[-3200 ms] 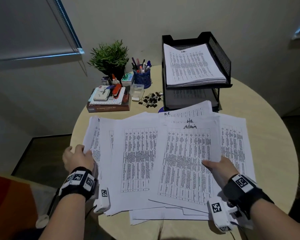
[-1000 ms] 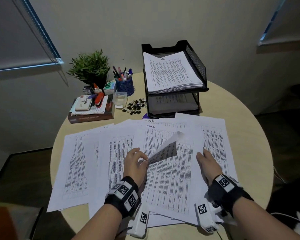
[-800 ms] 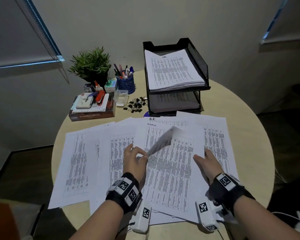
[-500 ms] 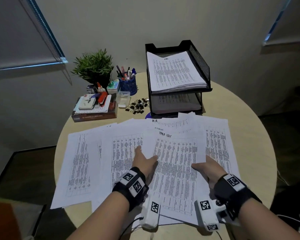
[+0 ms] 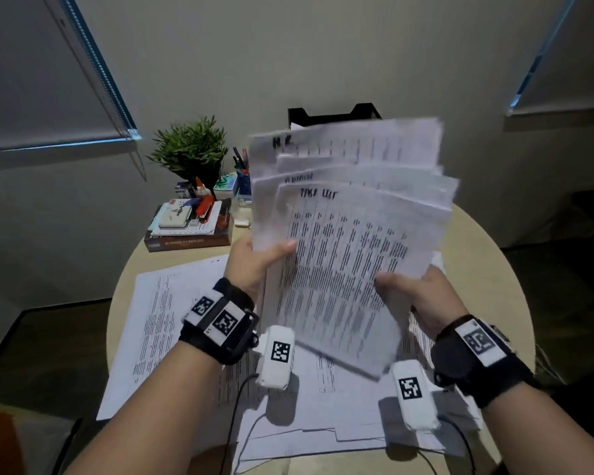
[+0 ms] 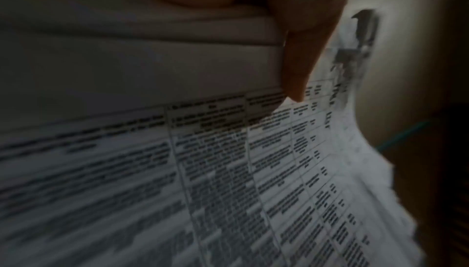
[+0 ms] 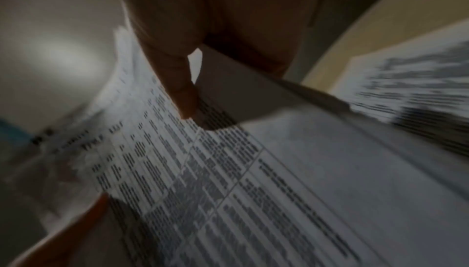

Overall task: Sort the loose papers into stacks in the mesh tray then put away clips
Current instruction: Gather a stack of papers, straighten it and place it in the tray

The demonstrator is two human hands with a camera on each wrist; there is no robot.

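Both hands hold a fanned bundle of printed papers (image 5: pixel 343 234) up off the table, tilted toward me. My left hand (image 5: pixel 254 260) grips its left edge, thumb on the front sheet. My right hand (image 5: pixel 415 293) grips its lower right edge, thumb on the front. The left wrist view shows the left thumb (image 6: pixel 302 54) pressed on the papers (image 6: pixel 228 171); the right wrist view shows the right thumb (image 7: pixel 175 74) on the papers (image 7: pixel 228 191). More loose papers (image 5: pixel 172 320) lie flat on the round table (image 5: pixel 487 255). Only the top rim of the black mesh tray (image 5: pixel 333 114) shows behind the bundle. The clips are hidden.
At the back left stand a potted plant (image 5: pixel 191 149), a blue pen cup (image 5: pixel 242 178) and a book (image 5: pixel 189 234) stacked with small stationery. A small white item (image 5: pixel 242 222) lies beside the book. Wrist-camera cables trail over the front papers.
Both hands have gathered several sheets from the table and lifted them upright as a fanned bundle. Before, the hands lay flat on the spread papers, the left turning up a sheet.
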